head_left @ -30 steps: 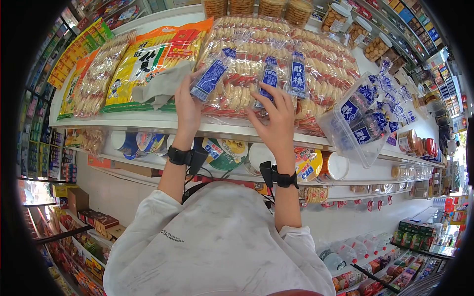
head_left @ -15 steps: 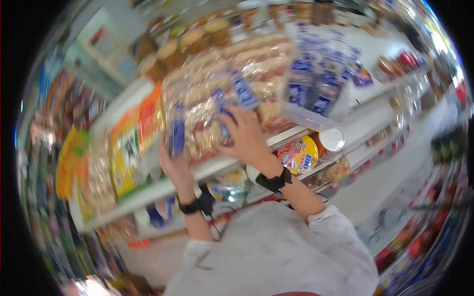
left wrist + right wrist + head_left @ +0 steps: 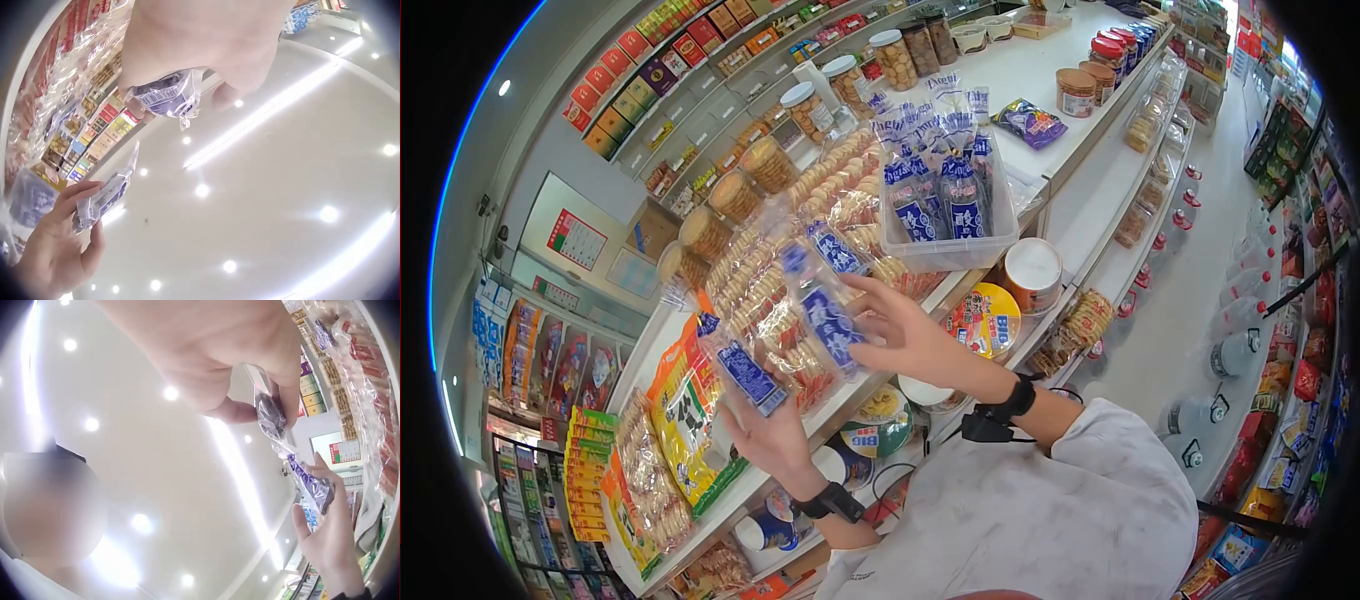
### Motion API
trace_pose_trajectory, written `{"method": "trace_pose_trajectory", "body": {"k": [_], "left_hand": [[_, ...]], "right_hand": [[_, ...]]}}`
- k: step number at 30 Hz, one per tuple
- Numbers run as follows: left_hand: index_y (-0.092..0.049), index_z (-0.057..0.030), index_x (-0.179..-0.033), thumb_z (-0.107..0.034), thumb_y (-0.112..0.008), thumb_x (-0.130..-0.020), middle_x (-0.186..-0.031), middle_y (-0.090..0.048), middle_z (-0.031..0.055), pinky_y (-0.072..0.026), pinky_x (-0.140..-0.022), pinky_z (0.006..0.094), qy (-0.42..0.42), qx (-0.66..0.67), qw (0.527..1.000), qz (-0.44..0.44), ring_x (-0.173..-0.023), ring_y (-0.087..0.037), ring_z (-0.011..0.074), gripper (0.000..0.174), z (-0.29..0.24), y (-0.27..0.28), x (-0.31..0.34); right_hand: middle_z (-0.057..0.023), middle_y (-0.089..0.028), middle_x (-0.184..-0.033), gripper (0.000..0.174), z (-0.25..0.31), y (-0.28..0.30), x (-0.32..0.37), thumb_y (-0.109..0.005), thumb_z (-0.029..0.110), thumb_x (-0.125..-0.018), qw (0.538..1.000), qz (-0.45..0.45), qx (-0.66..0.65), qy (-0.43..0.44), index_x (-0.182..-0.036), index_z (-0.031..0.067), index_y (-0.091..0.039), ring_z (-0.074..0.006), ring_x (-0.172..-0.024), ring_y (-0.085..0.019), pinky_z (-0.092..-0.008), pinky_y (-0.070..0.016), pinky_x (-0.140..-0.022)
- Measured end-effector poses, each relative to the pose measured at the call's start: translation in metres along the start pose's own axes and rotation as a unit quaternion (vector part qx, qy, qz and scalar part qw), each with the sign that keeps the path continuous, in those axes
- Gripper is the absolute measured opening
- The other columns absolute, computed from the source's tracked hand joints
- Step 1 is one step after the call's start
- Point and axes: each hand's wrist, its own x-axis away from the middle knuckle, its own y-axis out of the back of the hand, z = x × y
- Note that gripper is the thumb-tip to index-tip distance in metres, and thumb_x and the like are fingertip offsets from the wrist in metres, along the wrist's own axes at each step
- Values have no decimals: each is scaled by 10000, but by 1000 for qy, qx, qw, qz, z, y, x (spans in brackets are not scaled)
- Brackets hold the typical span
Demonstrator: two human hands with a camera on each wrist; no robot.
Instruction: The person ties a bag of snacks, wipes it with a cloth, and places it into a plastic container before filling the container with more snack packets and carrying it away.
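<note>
In the head view my left hand [image 3: 770, 440] holds a small clear packet with a blue label [image 3: 750, 378], which lies against its fingers. In the right wrist view that hand's thumb stands apart from the packet [image 3: 319, 494]. My right hand [image 3: 915, 340] pinches a similar packet, labelled as sour plums [image 3: 830, 325], between thumb and fingers. Dark contents show through this second packet [image 3: 272, 412] in the right wrist view. Both packets are tilted, above bagged crackers [image 3: 730, 285]. A third blue-labelled packet [image 3: 837, 247] rests on those crackers.
Right of the hands, a clear plastic tub [image 3: 950, 252] holds several upright blue-labelled packets. A yellow snack bag [image 3: 685, 440] lies at the left. Round cookie jars [image 3: 735, 195] stand behind. Instant noodle bowls [image 3: 985, 320] sit on the shelf below.
Both hands have lifted a packet off the crackers. The head view has turned toward the right, bringing the tub nearer the middle.
</note>
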Motion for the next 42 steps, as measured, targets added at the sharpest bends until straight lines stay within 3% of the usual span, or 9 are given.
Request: {"method": "trace_pose_trajectory", "body": {"k": [4, 7, 11, 15, 18, 24, 28, 31, 42], "left_hand": [[-315, -113, -1624, -182, -461, -1098, -1622, -345, 264, -388, -1143, 494, 57, 1, 998, -5, -1276, -528, 317, 550, 21, -8, -4], [-306, -132, -1631, -165, -481, -1088, -1625, -357, 247, -396, -1138, 499, 20, -180, 983, 36, -1224, -563, 298, 571, 44, -25, -7], [-281, -34, -1623, 29, -681, -924, -1415, -553, 129, -457, -1087, 380, 30, -376, 920, 105, -1247, -572, 202, 808, 64, -46, -20], [-418, 14, -1503, 47, -799, -839, -1244, -603, 76, -529, -991, 341, -7, -484, 872, 70, -1162, -621, 181, 766, 95, -59, -45], [-532, 6, -1325, -26, -816, -869, -1226, -612, 75, -545, -910, 297, -190, -521, 827, 95, -1088, -638, 172, 538, 122, -57, -75], [-544, -1, -1324, -112, -866, -838, -1193, -642, 115, -550, -932, 354, -254, -644, 708, 141, -1076, -656, 204, 593, 150, -87, -111], [-598, -33, -1397, -138, -860, -819, -1148, -680, 159, -536, -943, 384, -197, -673, 666, 252, -1046, -671, 267, 644, 166, -80, -126], [-609, -34, -1360, -133, -827, -833, -1097, -672, 153, -515, -926, 405, -231, -685, 648, 239, -1037, -634, 326, 579, 171, -69, -130], [-666, -76, -1318, -96, -822, -838, -1018, -713, 82, -517, -898, 351, -169, -685, 680, 197, -987, -636, 234, 506, 150, -70, -131]], "right_hand": [[-84, -584, -1284, 716, 25, -3, 13, -755, 26, -911, 998, -13, -50, 45, -1519, -8, -377, -173, -1212, -577, -343, -490, -1062], [-67, -580, -1305, 674, 52, -4, 21, -781, 61, -914, 994, -28, 10, 105, -1482, -20, -427, -162, -1211, -575, -342, -489, -1060], [-104, -656, -1228, 662, 69, 21, 17, -824, 66, -870, 895, -127, 331, 272, -1436, -11, -490, -174, -1101, -639, -348, -527, -987], [-155, -699, -1179, 675, 92, 41, 9, -822, 88, -861, 834, -229, 387, 321, -1436, -3, -480, -213, -1072, -677, -360, -536, -947], [-169, -705, -1186, 641, 98, 55, 2, -796, 76, -878, 799, -298, 432, 292, -1434, 15, -482, -246, -1072, -691, -379, -536, -955], [-206, -707, -1153, 623, 100, 77, -14, -770, 83, -897, 795, -255, 493, 245, -1442, 21, -474, -306, -1052, -708, -411, -550, -930], [-208, -713, -1127, 599, 98, 94, -19, -764, 93, -905, 815, -222, 515, 145, -1431, 3, -492, -299, -998, -734, -382, -583, -846], [-198, -723, -1098, 538, 96, 102, -21, -745, 80, -917, 823, -224, 501, 148, -1401, -9, -527, -278, -943, -745, -361, -593, -797], [-168, -748, -1004, 245, 103, 89, -17, -722, 54, -918, 812, -219, 508, 188, -1126, -15, -613, -267, -925, -740, -343, -555, -837]]}}
